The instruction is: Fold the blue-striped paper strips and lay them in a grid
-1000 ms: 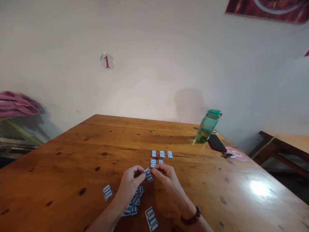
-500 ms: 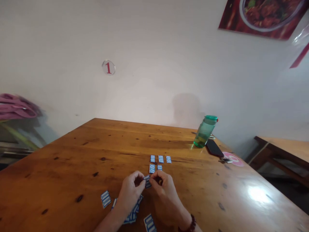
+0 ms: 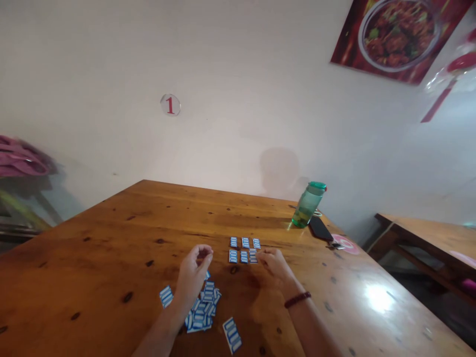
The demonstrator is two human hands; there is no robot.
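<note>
My right hand [image 3: 274,263] reaches over the wood with its fingertips pinched at the right edge of a small blue-and-white striped card [image 3: 253,256]. That card lies at the right end of the nearer of two short rows. Left of it in the same row are another striped card [image 3: 244,257] and a slightly larger one [image 3: 233,256]. My left hand [image 3: 194,271] hovers with curled fingers and a gap before the thumb, nothing visible in it. Under its wrist sits a loose pile of similar cards [image 3: 203,311], partly covered by the forearm.
Single cards lie left of the pile [image 3: 166,296] and near the front [image 3: 232,335]. Toward the back right of the wooden table [image 3: 122,223] stand a green bottle [image 3: 308,204], a dark phone [image 3: 320,228] and keys [image 3: 335,245] by a pink round sticker [image 3: 346,244].
Both hands were together holding a card in front of the rows. My right hand has carried it to the nearer row's right end; my left hand has let go and moved left.
</note>
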